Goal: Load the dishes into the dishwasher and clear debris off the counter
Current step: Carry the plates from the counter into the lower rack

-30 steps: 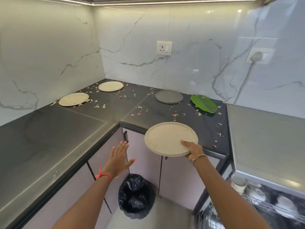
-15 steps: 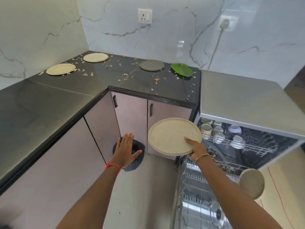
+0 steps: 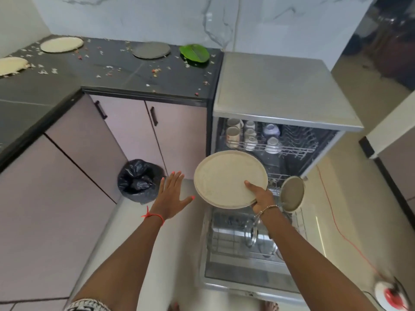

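Plate [image 3: 226, 178]: tilted over the rack [image 3: 226, 239] of the open dishwasher [image 3: 280, 90], pinched at its near rim by the right hand [image 3: 261, 197], thumb on top.
Left hand [image 3: 171, 196]: fingers straight and spread, holding nothing, just left of the plate.
Worktop [image 3: 134, 83]: grey plate [image 3: 151, 50] and green plate [image 3: 194, 53] at the back right corner, with crumbs [image 3: 155, 71] scattered.

The held plate [image 3: 226, 178], back plate [image 3: 61, 44] and left plate [image 3: 12, 65] are noted as cream, the others as a grey plate [image 3: 151, 50], a green plate [image 3: 194, 53] and a grey-brown rack plate [image 3: 292, 193]. The counter [image 3: 134, 79] is recorded black, flecked with white and reddish debris [image 3: 156, 71]; the wall [image 3: 157, 16] white, veined grey; the cabinets [image 3: 179, 131] pale mauve with black handles [image 3: 154, 116]. The bin bag [image 3: 139, 180] is logged black, the dishwasher [image 3: 280, 86] silver-grey, the mugs [image 3: 233, 136] white, the wrist thread [image 3: 155, 215] red, the floor cord [image 3: 336, 225] orange-red.
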Demonstrator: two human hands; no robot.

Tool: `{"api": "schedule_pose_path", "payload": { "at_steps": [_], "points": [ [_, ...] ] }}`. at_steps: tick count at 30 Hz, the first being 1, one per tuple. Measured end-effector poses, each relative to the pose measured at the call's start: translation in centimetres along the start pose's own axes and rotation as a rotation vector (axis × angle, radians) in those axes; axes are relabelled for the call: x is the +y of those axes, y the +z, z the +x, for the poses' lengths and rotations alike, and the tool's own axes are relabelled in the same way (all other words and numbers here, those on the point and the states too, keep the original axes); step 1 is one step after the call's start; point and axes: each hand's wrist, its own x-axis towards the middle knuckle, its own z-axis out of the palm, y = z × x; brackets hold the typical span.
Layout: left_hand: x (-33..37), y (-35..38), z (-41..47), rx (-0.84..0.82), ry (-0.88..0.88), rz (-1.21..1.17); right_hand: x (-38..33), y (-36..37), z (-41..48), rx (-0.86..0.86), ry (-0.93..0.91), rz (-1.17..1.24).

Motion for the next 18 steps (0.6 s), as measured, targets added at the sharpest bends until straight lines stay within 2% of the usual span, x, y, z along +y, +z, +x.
{"api": "schedule_pose_path", "payload": {
  "at_steps": [5, 10, 14, 18],
  "points": [
    [7.9, 5.6, 1.9, -0.034, -0.043, -0.004, -3.8, -8.5, 2.8, 0.01, 0.014, -0.032],
    [15.6, 11.1, 3.3, -0.104, -0.046, -0.03, -7.7, -17.2, 6.2, 0.097, 0.015, -0.051],
    [19.6, 15.8, 3.6, -0.169, 0.028, -0.016, -9.3, -22.6, 9.0, 0.142, 0.005, -0.077],
    [22.0, 20.6, 4.1, -0.273, 0.111, -0.01, -9.8, -25.8, 12.2, 0.261, -0.084, -0.102]
  ]
}}
